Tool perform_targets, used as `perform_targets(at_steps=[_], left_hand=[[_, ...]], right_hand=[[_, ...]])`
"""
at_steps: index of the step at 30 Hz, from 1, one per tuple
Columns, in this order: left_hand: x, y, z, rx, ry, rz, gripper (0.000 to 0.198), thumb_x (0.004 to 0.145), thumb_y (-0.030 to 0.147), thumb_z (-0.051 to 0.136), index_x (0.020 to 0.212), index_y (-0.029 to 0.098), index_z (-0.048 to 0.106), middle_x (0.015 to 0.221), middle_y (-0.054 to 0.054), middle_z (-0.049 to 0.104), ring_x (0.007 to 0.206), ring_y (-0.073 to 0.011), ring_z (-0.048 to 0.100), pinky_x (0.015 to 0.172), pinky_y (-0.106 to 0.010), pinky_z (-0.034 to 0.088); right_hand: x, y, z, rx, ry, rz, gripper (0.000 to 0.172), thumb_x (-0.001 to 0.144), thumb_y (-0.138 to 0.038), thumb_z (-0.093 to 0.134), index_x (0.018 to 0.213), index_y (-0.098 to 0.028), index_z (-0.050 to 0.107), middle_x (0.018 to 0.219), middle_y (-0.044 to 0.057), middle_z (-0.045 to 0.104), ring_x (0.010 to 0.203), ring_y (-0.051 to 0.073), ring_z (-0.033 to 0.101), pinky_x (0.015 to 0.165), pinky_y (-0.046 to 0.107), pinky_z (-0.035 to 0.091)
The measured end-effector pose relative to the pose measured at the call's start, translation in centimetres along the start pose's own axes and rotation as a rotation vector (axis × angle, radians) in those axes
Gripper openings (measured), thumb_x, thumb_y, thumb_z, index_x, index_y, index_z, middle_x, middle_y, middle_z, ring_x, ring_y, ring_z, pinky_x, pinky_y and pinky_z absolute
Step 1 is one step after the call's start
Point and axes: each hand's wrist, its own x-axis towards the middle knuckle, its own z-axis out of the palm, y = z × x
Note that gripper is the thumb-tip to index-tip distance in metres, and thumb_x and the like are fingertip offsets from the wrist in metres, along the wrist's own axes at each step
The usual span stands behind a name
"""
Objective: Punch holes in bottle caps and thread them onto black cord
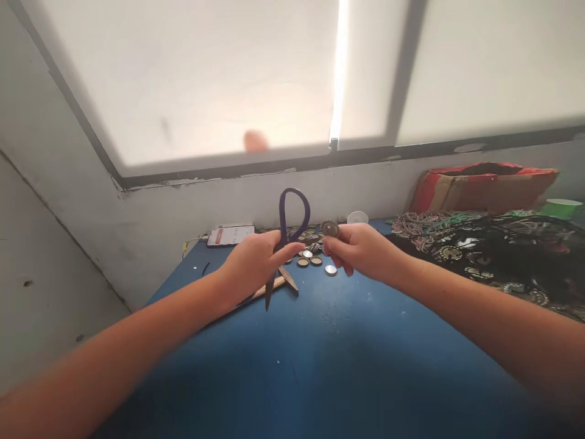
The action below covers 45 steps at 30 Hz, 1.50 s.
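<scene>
The blue bench (320, 353) carried everything, with one dark patterned cloth (503, 250) heaped over its right side and one red-and-brown cardboard box (479, 189) standing behind that against the wall. Both of the person's hands were raised over the middle of the bench. The left hand (253, 262) had its grip closed round one pair of scissors (283, 213), purple loop handle pointing up and blades hanging down, slightly parted, just above the bench. The right hand (361, 250) pinched one bottle cap (329, 228) in its fingertips, held close beside the scissor handle but apart from the blades. As far as I could judge, the work stood at an early point: the held cap showed no cut or mark that I could make out, and nothing finished lay set aside. The loose caps (311, 256) sat in a cluster between and behind the hands; four pale ones were clear to count, with darker ones further back too small to number. One wooden stick (262, 292) lay under the left hand, one white flat box (231, 235) by the wall, one white cup (357, 217) and one green bowl (562, 208).
</scene>
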Motion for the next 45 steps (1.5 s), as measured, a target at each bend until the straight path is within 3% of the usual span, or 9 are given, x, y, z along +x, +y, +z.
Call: perform_targets(at_steps=[3,9,27,38,45], left_hand=[[0.2,-0.6,-0.6,0.404,0.126,0.072,0.055,0.089,0.067,0.036,0.069,0.018,0.051,0.054,-0.002,0.051,0.05,-0.016,0.047,0.047,-0.026,0.025],[0.0,-0.5,-0.4,0.614,0.166,0.085,0.056,0.09,0.067,0.034,0.073,0.018,0.055,0.054,-0.004,0.055,0.051,-0.0194,0.055,0.047,-0.026,0.022],[-0.2,-0.5,0.2,0.755,0.23,0.173,0.054,0.09,0.065,0.038,0.072,0.017,0.055,0.046,-0.001,0.049,0.044,-0.0189,0.054,0.046,-0.025,0.017],[-0.1,-0.5,0.0,0.761,0.227,0.104,0.055,0.087,0.069,0.04,0.074,0.018,0.058,0.048,-0.002,0.053,0.047,-0.0204,0.056,0.046,-0.026,0.016],[0.0,-1.2,0.3,0.752,0.277,0.174,0.057,0.087,0.07,0.04,0.071,0.018,0.057,0.047,-0.001,0.053,0.045,-0.0192,0.055,0.045,-0.025,0.017]], right_hand=[[-0.1,0.0,0.8,0.086,-0.104,0.038,0.026,0.087,-0.031,0.041,0.069,-0.019,0.055,0.054,-0.003,0.059,0.04,0.011,0.053,0.045,0.024,0.041],[-0.5,-0.2,1.6,0.158,-0.204,0.111,0.028,0.088,-0.029,0.039,0.069,-0.019,0.055,0.051,-0.004,0.055,0.038,0.01,0.05,0.044,0.023,0.04],[-0.5,0.1,2.1,0.18,-0.211,0.163,0.037,0.094,-0.034,0.031,0.07,-0.018,0.055,0.05,-0.003,0.054,0.036,0.01,0.048,0.04,0.023,0.039],[-0.5,-0.1,1.8,0.176,-0.204,0.15,0.038,0.094,-0.036,0.032,0.068,-0.019,0.054,0.049,-0.004,0.052,0.036,0.009,0.046,0.043,0.023,0.039],[-0.8,-0.6,1.9,0.093,-0.207,0.156,0.038,0.093,-0.036,0.03,0.069,-0.019,0.055,0.051,-0.002,0.054,0.039,0.009,0.046,0.044,0.024,0.039]])
